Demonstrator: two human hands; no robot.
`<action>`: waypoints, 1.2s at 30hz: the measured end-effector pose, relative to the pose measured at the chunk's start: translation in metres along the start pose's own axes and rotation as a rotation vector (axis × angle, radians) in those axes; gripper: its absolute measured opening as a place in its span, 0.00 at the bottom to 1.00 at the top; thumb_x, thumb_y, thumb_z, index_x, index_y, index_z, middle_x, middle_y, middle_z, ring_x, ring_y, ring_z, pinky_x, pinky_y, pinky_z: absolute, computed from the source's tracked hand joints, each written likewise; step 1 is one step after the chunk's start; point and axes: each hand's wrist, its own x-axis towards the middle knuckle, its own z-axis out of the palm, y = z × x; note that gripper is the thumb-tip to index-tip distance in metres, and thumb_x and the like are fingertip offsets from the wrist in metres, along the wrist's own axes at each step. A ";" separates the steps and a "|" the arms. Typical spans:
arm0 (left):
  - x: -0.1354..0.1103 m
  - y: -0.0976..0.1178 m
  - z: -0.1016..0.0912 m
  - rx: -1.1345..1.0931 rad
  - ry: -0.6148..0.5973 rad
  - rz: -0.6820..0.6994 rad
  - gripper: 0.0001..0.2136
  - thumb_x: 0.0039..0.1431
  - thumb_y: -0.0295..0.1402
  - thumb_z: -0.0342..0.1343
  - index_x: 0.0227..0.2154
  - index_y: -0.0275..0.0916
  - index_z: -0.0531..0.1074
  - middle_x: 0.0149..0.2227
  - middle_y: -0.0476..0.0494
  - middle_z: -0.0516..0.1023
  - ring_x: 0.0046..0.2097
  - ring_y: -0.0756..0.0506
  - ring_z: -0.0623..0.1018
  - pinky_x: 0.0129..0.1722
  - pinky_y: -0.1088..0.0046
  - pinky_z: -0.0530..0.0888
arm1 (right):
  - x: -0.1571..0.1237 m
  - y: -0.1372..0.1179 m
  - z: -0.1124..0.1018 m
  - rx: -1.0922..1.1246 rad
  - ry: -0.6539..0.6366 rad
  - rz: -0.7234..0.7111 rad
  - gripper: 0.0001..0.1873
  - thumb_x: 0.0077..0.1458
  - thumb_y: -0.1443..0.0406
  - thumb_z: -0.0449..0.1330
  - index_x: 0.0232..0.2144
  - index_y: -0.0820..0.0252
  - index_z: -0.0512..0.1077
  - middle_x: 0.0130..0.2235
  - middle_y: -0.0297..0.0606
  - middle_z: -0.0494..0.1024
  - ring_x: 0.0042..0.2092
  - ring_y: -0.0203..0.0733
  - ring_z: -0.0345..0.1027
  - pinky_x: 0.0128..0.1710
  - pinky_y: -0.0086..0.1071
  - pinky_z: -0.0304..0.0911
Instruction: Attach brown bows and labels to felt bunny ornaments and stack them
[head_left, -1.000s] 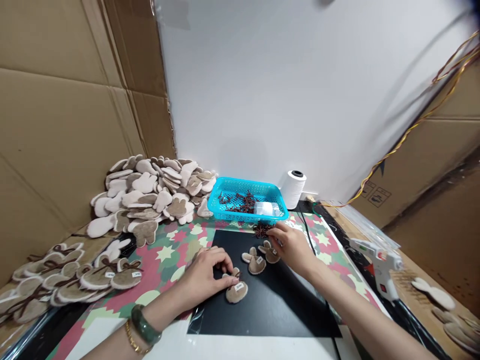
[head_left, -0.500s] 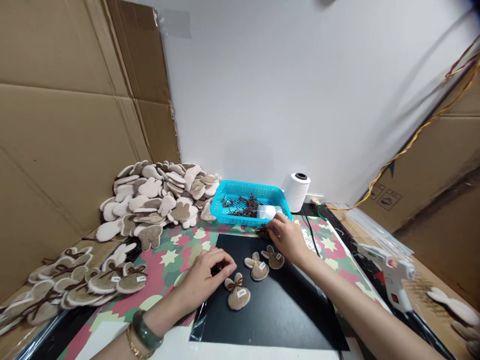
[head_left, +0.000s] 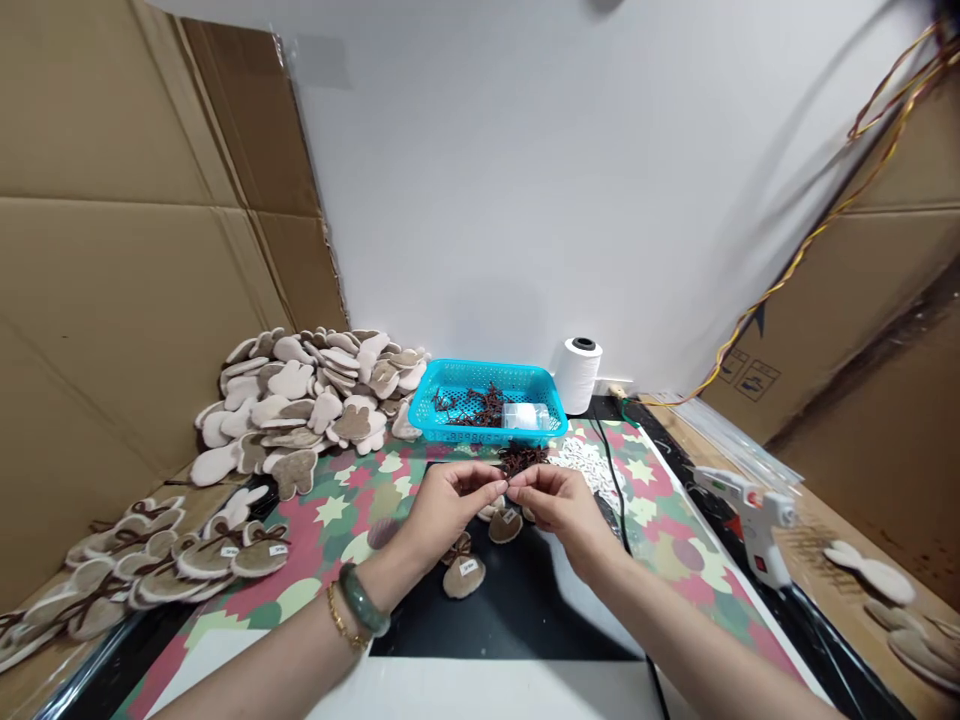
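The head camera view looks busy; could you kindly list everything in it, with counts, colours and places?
cardboard sheets: several, tan, left and right walls
felt rabbit cut-outs: many, beige and brown, heaped back left
tagged rabbit pieces with bows: many, brown and beige, front left
basket: one, turquoise, back centre
cord pieces: many, dark brown, in the basket
thread cone: one, white, right of basket
glue gun: one, white, far right
patterned mat: one, multicoloured, under the black sheet
black sheet: one, black, front centre
brown cord bundle: one, dark brown, above the fingertips
left hand: one, green bangle, gold bracelet
right hand: one, at centre
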 end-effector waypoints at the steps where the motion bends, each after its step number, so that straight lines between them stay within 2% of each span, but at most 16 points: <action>1: 0.000 -0.001 0.001 0.001 -0.012 -0.020 0.14 0.49 0.44 0.69 0.31 0.37 0.81 0.34 0.43 0.84 0.38 0.42 0.81 0.41 0.66 0.76 | -0.002 0.001 -0.003 -0.045 0.010 -0.038 0.13 0.46 0.57 0.69 0.26 0.62 0.76 0.20 0.29 0.68 0.21 0.32 0.56 0.22 0.27 0.52; 3: 0.002 -0.002 -0.001 0.017 -0.033 -0.055 0.15 0.48 0.44 0.69 0.30 0.37 0.81 0.33 0.43 0.84 0.37 0.43 0.81 0.39 0.67 0.76 | -0.004 0.002 -0.012 -0.217 0.075 -0.205 0.12 0.51 0.57 0.67 0.30 0.61 0.77 0.25 0.34 0.74 0.25 0.35 0.62 0.26 0.29 0.58; 5: 0.004 -0.003 -0.005 0.042 -0.065 -0.085 0.15 0.47 0.44 0.69 0.31 0.36 0.82 0.32 0.43 0.84 0.36 0.42 0.80 0.38 0.67 0.75 | -0.005 0.001 -0.021 -0.431 0.133 -0.426 0.10 0.55 0.60 0.65 0.37 0.60 0.79 0.35 0.40 0.78 0.30 0.38 0.66 0.29 0.31 0.61; 7: 0.007 -0.004 -0.009 0.061 -0.118 -0.111 0.15 0.46 0.44 0.69 0.31 0.36 0.82 0.32 0.42 0.85 0.36 0.42 0.81 0.38 0.67 0.75 | -0.003 0.001 -0.027 -0.587 0.097 -0.567 0.09 0.58 0.63 0.63 0.41 0.58 0.79 0.39 0.41 0.80 0.32 0.39 0.68 0.31 0.31 0.62; 8: 0.008 -0.005 -0.010 0.069 -0.143 -0.120 0.15 0.47 0.44 0.69 0.31 0.37 0.83 0.32 0.42 0.85 0.36 0.42 0.81 0.38 0.67 0.75 | -0.002 0.002 -0.029 -0.627 0.057 -0.596 0.07 0.59 0.64 0.63 0.40 0.57 0.79 0.38 0.41 0.80 0.32 0.39 0.68 0.31 0.31 0.62; 11: 0.011 -0.011 -0.010 0.090 -0.171 -0.130 0.14 0.47 0.43 0.68 0.30 0.36 0.82 0.32 0.42 0.85 0.35 0.43 0.80 0.38 0.68 0.74 | 0.003 0.012 -0.030 -0.686 0.000 -0.615 0.06 0.60 0.69 0.62 0.33 0.57 0.79 0.31 0.37 0.79 0.29 0.38 0.70 0.31 0.30 0.62; 14: 0.013 -0.019 -0.007 0.160 -0.138 -0.118 0.13 0.47 0.42 0.66 0.29 0.35 0.82 0.29 0.42 0.83 0.32 0.45 0.77 0.35 0.69 0.72 | 0.004 0.023 -0.028 -0.814 0.019 -0.610 0.08 0.61 0.70 0.61 0.33 0.57 0.80 0.32 0.36 0.79 0.30 0.38 0.72 0.32 0.29 0.63; 17: 0.012 -0.025 -0.005 0.304 -0.061 -0.090 0.12 0.48 0.41 0.64 0.27 0.35 0.80 0.26 0.45 0.80 0.27 0.48 0.72 0.27 0.73 0.66 | 0.000 0.029 -0.025 -0.983 0.038 -0.579 0.08 0.62 0.69 0.62 0.34 0.56 0.81 0.31 0.36 0.77 0.31 0.38 0.72 0.31 0.28 0.62; 20: 0.011 -0.027 -0.005 0.384 -0.032 -0.092 0.09 0.48 0.38 0.63 0.26 0.36 0.79 0.24 0.48 0.77 0.24 0.50 0.68 0.24 0.75 0.61 | -0.003 0.032 -0.020 -1.077 0.053 -0.594 0.08 0.62 0.69 0.62 0.33 0.56 0.80 0.33 0.36 0.77 0.33 0.38 0.72 0.30 0.28 0.60; 25: 0.009 -0.029 -0.009 0.437 -0.012 -0.093 0.04 0.48 0.32 0.61 0.26 0.37 0.78 0.22 0.51 0.74 0.24 0.51 0.67 0.25 0.76 0.61 | -0.001 0.038 -0.017 -1.101 0.057 -0.652 0.08 0.60 0.71 0.63 0.31 0.56 0.80 0.34 0.37 0.76 0.36 0.41 0.69 0.36 0.32 0.61; 32: 0.007 -0.034 -0.006 0.454 -0.027 -0.083 0.05 0.49 0.31 0.59 0.28 0.36 0.78 0.23 0.50 0.74 0.24 0.50 0.68 0.25 0.76 0.61 | -0.001 0.040 -0.016 -1.108 0.042 -0.636 0.07 0.59 0.73 0.63 0.32 0.57 0.79 0.34 0.38 0.76 0.37 0.43 0.68 0.38 0.35 0.58; 36: 0.006 -0.037 -0.005 0.480 -0.022 -0.049 0.05 0.50 0.31 0.59 0.28 0.36 0.78 0.22 0.50 0.74 0.25 0.50 0.68 0.25 0.76 0.62 | -0.004 0.038 -0.014 -1.134 0.041 -0.688 0.08 0.61 0.73 0.60 0.37 0.58 0.78 0.36 0.40 0.76 0.39 0.45 0.65 0.39 0.38 0.56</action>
